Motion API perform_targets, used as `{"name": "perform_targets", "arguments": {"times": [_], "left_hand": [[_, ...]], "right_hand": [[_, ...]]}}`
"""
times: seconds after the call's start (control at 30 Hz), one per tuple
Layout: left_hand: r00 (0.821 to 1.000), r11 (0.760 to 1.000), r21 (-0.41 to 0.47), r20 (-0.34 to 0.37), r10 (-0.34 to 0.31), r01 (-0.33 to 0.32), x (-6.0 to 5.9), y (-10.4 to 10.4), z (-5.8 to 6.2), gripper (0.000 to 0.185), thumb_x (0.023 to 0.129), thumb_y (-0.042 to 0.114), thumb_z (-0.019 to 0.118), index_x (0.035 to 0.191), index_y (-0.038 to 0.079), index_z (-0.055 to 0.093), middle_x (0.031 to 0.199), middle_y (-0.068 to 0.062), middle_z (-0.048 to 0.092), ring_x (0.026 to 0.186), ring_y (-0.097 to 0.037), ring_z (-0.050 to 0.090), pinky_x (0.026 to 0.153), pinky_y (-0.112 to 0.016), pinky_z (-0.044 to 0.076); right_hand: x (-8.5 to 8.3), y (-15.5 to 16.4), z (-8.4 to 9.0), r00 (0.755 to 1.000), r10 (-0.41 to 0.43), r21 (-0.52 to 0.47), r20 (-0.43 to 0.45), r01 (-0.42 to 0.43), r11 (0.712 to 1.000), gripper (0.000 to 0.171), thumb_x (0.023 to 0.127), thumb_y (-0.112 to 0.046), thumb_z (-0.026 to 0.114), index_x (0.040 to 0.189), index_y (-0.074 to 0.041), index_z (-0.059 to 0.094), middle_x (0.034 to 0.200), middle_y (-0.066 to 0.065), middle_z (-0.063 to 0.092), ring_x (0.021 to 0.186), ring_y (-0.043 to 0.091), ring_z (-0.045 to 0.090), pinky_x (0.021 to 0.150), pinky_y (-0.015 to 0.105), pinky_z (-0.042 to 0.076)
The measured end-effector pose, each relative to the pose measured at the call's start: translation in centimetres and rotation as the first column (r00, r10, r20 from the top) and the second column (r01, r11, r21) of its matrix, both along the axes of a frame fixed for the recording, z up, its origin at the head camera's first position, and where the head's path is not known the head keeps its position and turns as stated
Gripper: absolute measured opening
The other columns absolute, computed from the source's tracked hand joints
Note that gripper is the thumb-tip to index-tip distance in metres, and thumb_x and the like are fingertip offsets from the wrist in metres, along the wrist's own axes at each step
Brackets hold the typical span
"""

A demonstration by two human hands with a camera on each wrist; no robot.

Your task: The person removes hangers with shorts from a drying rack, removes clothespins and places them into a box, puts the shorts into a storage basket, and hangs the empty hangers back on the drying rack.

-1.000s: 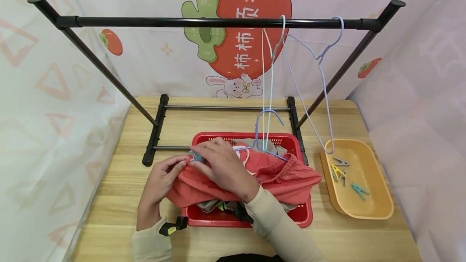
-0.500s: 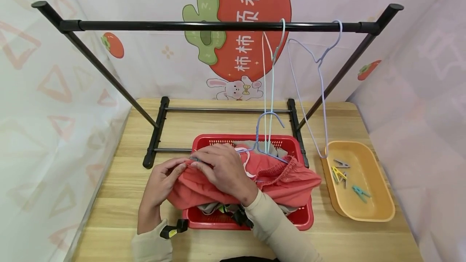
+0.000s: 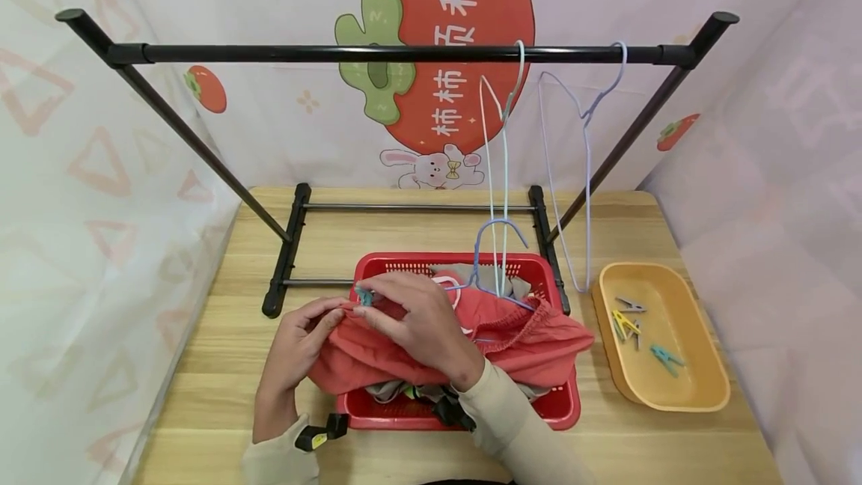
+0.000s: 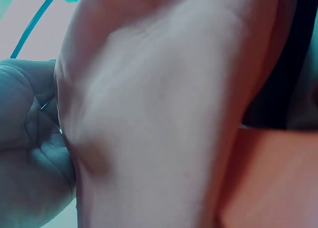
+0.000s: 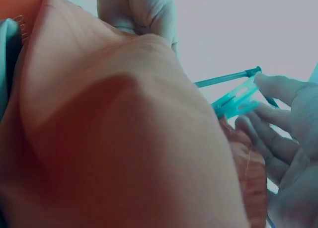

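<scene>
My left hand (image 3: 296, 343) pinches the left end of the red shorts (image 3: 539, 354), whose gathered elastic waistband lies to the right. My right hand (image 3: 424, 320) pinches a teal clothespin (image 3: 364, 296) between thumb and fingers, right at the held edge of the cloth. In the right wrist view the clothespin (image 5: 238, 101) stands over the gathered red fabric (image 5: 251, 178). A blue hanger (image 3: 475, 275) lies at the shorts, its hook sticking up and part of its body hidden by the cloth. Mostly the back of the shorts' fabric side is hidden by my hands.
Under the shorts stands a red basket (image 3: 566, 418) with grey and dark clothes. A black rack (image 3: 296, 55) rises behind it, with a pale green hanger (image 3: 505, 171) and a lilac hanger (image 3: 587, 193) on its bar. A yellow tray (image 3: 700, 365) with several clothespins stands at right.
My right fingers have shifted at the cloth edge, and the teal clothespin shows plainly again after being mostly covered. The lilac hanger has swung left. My left hand keeps its pinch.
</scene>
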State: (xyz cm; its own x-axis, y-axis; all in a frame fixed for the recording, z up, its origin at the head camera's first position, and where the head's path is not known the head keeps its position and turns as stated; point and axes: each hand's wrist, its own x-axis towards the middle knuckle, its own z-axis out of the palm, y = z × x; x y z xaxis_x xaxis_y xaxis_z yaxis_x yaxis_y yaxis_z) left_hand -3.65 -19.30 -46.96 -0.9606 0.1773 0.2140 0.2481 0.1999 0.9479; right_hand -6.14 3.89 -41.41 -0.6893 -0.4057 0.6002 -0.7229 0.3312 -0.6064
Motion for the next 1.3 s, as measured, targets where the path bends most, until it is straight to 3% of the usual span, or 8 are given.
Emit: {"name": "perform_targets", "arguments": {"times": [0.2, 0.4, 0.63, 0.7, 0.93, 1.1, 1.2, 1.3], "left_hand": [[1.0, 1.0, 0.001, -0.017, -0.026, 0.026, 0.0, 0.1, 0.2, 0.024, 0.1, -0.006, 0.061, 0.121, -0.003, 0.072, 0.114, -0.014, 0.073, 0.105, -0.014, 0.067, 0.09, -0.023, 0.054], [1.0, 1.0, -0.018, 0.01, 0.002, -0.002, -0.1, 0.2, 0.0, 0.022, 0.1, -0.004, 0.063, 0.12, -0.007, 0.071, 0.112, -0.015, 0.073, 0.103, -0.012, 0.068, 0.088, -0.022, 0.054], [0.999, 0.999, -0.036, 0.033, 0.019, -0.018, -0.1, 0.1, -0.1, 0.023, 0.099, -0.004, 0.064, 0.121, -0.007, 0.071, 0.112, -0.016, 0.072, 0.101, -0.013, 0.068, 0.086, -0.022, 0.055], [0.999, 0.998, -0.055, 0.036, 0.026, -0.024, 0.0, 0.0, -0.1, 0.023, 0.099, -0.004, 0.064, 0.121, -0.006, 0.072, 0.111, -0.015, 0.072, 0.1, -0.013, 0.067, 0.085, -0.021, 0.054], [1.0, 0.996, -0.09, 0.012, 0.005, -0.004, 0.1, -0.3, 0.0, 0.022, 0.098, -0.004, 0.065, 0.119, -0.003, 0.074, 0.111, -0.013, 0.072, 0.102, -0.014, 0.066, 0.087, -0.019, 0.052], [0.999, 0.996, -0.082, -0.022, -0.036, 0.034, 0.2, -0.6, 0.1, 0.023, 0.098, -0.006, 0.065, 0.118, -0.001, 0.075, 0.11, -0.011, 0.071, 0.102, -0.015, 0.065, 0.087, -0.02, 0.052], [0.998, 0.996, -0.077, -0.031, -0.053, 0.051, 0.2, -0.6, 0.2, 0.024, 0.097, -0.007, 0.065, 0.118, -0.001, 0.075, 0.111, -0.01, 0.071, 0.101, -0.017, 0.065, 0.085, -0.021, 0.053], [0.997, 0.995, -0.078, -0.042, -0.062, 0.059, 0.1, -0.5, 0.1, 0.024, 0.097, -0.008, 0.065, 0.118, -0.001, 0.075, 0.111, -0.01, 0.071, 0.102, -0.017, 0.065, 0.086, -0.021, 0.053]], "right_hand": [[0.2, 0.7, -0.3, 1.0, 0.002, -0.065, 0.018, -0.001, 0.998, 0.032, 0.092, -0.018, 0.08, 0.122, -0.007, 0.074, 0.119, 0.002, 0.072, 0.115, 0.014, 0.063, 0.102, 0.03, 0.048], [0.1, 0.8, -0.2, 0.999, 0.029, -0.131, 0.04, -0.023, 0.991, 0.027, 0.095, -0.015, 0.076, 0.121, -0.006, 0.075, 0.117, 0.002, 0.073, 0.114, 0.014, 0.065, 0.102, 0.032, 0.049], [1.1, 2.0, 0.4, 0.982, 0.084, -0.165, 0.17, -0.055, 0.985, 0.029, 0.094, -0.017, 0.078, 0.121, -0.008, 0.075, 0.1, -0.001, 0.072, 0.092, 0.009, 0.065, 0.078, 0.029, 0.055], [1.6, 2.9, 0.4, 0.977, 0.103, -0.168, 0.185, -0.072, 0.983, 0.028, 0.094, -0.016, 0.078, 0.121, -0.009, 0.075, 0.1, -0.001, 0.072, 0.092, 0.01, 0.065, 0.076, 0.03, 0.057], [4.6, 8.3, -0.1, 0.992, 0.111, -0.205, 0.063, -0.096, 0.974, 0.024, 0.096, -0.018, 0.076, 0.117, -0.006, 0.073, 0.098, 0.005, 0.071, 0.079, 0.018, 0.063, 0.06, 0.031, 0.055], [7.2, 13.7, -0.6, 0.998, -0.048, -0.228, 0.035, 0.055, 0.972, 0.027, 0.097, -0.019, 0.075, 0.116, 0.0, 0.073, 0.101, 0.01, 0.072, 0.082, 0.016, 0.065, 0.072, 0.021, 0.054], [8.0, 16.9, -1.0, 0.984, -0.168, -0.273, 0.049, 0.175, 0.946, 0.024, 0.095, -0.009, 0.075, 0.112, 0.008, 0.072, 0.098, 0.012, 0.072, 0.083, 0.012, 0.065, 0.075, 0.017, 0.052], [8.5, 20.0, -1.4, 0.942, -0.325, -0.329, 0.083, 0.334, 0.883, 0.02, 0.088, 0.01, 0.072, 0.107, 0.019, 0.068, 0.096, 0.013, 0.072, 0.081, 0.009, 0.064, 0.075, 0.014, 0.052]]}}
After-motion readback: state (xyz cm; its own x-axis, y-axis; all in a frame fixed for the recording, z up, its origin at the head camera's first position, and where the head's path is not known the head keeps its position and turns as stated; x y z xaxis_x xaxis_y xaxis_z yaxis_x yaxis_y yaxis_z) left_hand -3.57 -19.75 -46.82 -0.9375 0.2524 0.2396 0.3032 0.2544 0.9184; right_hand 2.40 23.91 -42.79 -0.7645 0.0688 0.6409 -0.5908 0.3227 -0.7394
